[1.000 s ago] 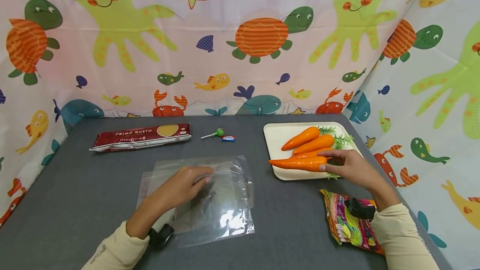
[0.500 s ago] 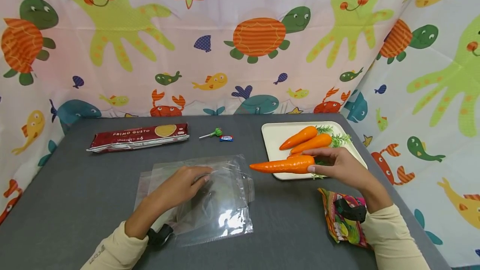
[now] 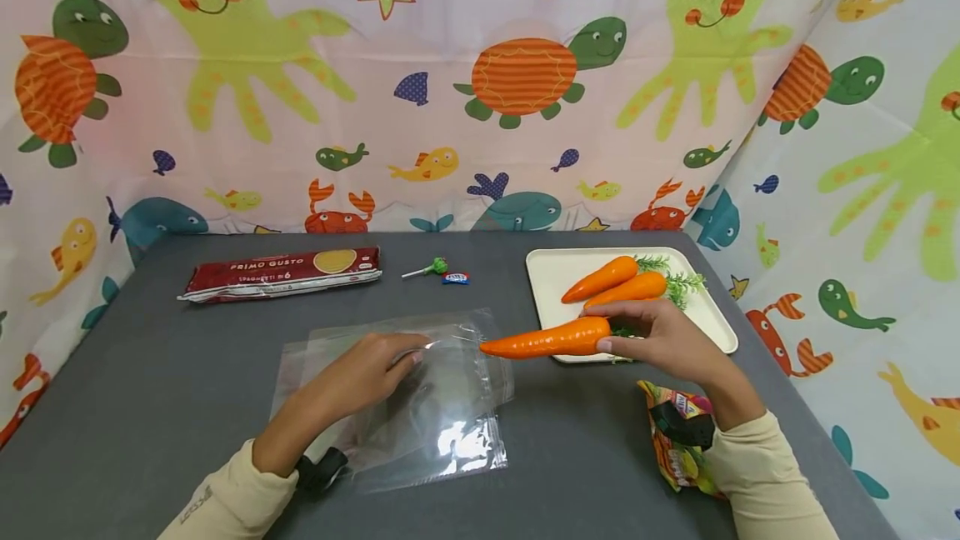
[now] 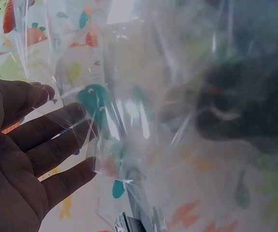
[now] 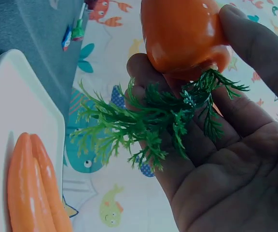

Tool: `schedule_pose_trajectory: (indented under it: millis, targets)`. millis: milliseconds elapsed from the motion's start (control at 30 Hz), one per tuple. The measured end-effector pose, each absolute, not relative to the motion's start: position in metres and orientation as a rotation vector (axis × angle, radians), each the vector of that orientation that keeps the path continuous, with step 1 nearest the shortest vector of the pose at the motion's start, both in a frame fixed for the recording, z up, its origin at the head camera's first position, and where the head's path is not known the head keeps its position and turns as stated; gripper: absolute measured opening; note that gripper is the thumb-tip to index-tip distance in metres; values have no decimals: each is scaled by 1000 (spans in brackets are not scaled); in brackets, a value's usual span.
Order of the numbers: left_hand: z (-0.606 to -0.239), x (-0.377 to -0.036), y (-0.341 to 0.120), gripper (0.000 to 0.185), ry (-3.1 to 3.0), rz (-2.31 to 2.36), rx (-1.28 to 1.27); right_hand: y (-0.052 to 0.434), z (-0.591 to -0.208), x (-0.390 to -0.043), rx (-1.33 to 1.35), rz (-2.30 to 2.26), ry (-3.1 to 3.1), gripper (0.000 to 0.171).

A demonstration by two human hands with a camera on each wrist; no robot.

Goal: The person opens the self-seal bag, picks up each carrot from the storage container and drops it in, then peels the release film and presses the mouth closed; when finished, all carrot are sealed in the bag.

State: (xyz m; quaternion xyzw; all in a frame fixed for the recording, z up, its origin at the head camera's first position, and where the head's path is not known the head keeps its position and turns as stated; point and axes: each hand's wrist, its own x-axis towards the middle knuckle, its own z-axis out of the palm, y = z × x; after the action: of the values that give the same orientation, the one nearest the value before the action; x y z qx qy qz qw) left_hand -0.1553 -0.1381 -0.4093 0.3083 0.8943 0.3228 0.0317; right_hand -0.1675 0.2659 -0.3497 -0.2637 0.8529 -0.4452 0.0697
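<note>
In the head view my right hand [image 3: 667,338] grips an orange carrot [image 3: 547,340] by its thick end, its tip pointing left over the edge of a clear plastic bag [image 3: 450,407]. The right wrist view shows the carrot's green leafy top [image 5: 163,113] beside my palm, the thumb on one side and fingers on the other. My left hand [image 3: 367,369] pinches the bag's upper film, raising it a little. Through that film the left wrist view is blurred, with my left fingers [image 4: 57,150] spread beside it. Two more carrots [image 3: 611,277] lie on a cream tray [image 3: 547,273].
A red spaghetti pack [image 3: 285,273] lies at the back left. A green lollipop [image 3: 435,266] and a small blue wrapped candy [image 3: 455,278] lie at the back middle. A colourful candy bag [image 3: 678,457] is partly under my right wrist. A printed curtain [image 3: 442,123] borders the grey table.
My right hand has carried the carrot left from over the tray to the bag's right edge. My left hand has stayed at the bag.
</note>
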Motion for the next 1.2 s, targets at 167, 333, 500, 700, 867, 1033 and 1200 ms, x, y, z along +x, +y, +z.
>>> schedule_pose_trajectory:
  millis: [167,333,500,700,867,1033,1200]
  targets:
    - [-410,-153,-137,29,2740,972,941,262,-352,-168,-809,-1369,2519,37]
    - [-415,-151,-136,29,2708,972,952,256,-354,-168,-771,-1321,2535,38]
    - [-416,-151,-134,30,2701,986,958,251,-355,-167,-710,-1237,2539,41]
    - [-412,-154,-129,31,2707,992,986,242,-354,-167,-720,-1168,2549,41]
    - [-411,-153,-129,31,2710,993,995,231,-358,-167,-776,-1121,2545,40]
    - [-412,-152,-129,32,2719,972,993,220,-362,-167,-814,-1101,2537,43]
    - [-410,-153,-129,32,2724,974,1008,208,-364,-168,-841,-1090,2484,42]
